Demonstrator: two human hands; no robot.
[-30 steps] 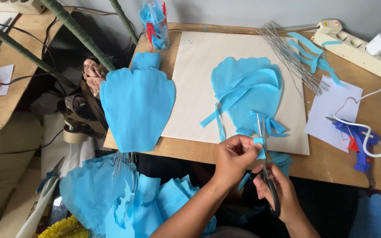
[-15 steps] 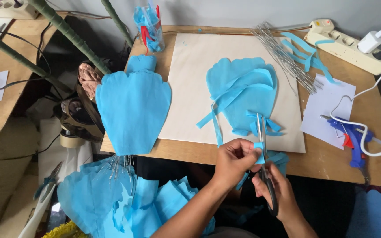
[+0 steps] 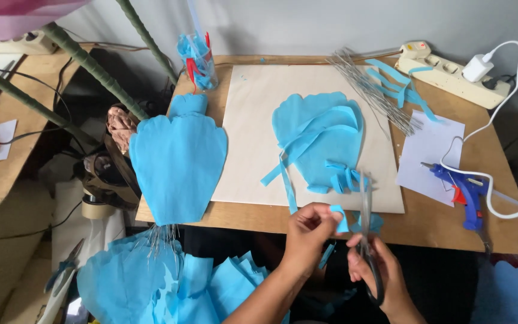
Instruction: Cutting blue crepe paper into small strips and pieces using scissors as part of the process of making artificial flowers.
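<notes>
My left hand [image 3: 306, 235] pinches a narrow strip of blue paper [image 3: 339, 218] at the table's front edge. My right hand [image 3: 379, 273] grips black-handled scissors [image 3: 367, 228], blades pointing up and away, right beside the strip. Just beyond lies a pile of blue petal shapes and strips [image 3: 322, 135] on a cream board [image 3: 253, 114]. A large blue petal [image 3: 178, 165] hangs over the table's left front corner.
A bundle of thin wires [image 3: 370, 90] and blue strips [image 3: 400, 84] lie at the back right by a power strip [image 3: 445, 75]. A blue glue gun [image 3: 460, 189] rests on white paper [image 3: 430, 150]. A cup of scraps [image 3: 198, 60] stands at the back. More blue petals [image 3: 151, 285] pile below the table.
The head camera has shifted slightly, so the table sits lower in view. My hands stay at the front edge with strip and scissors, moved a little to the right.
</notes>
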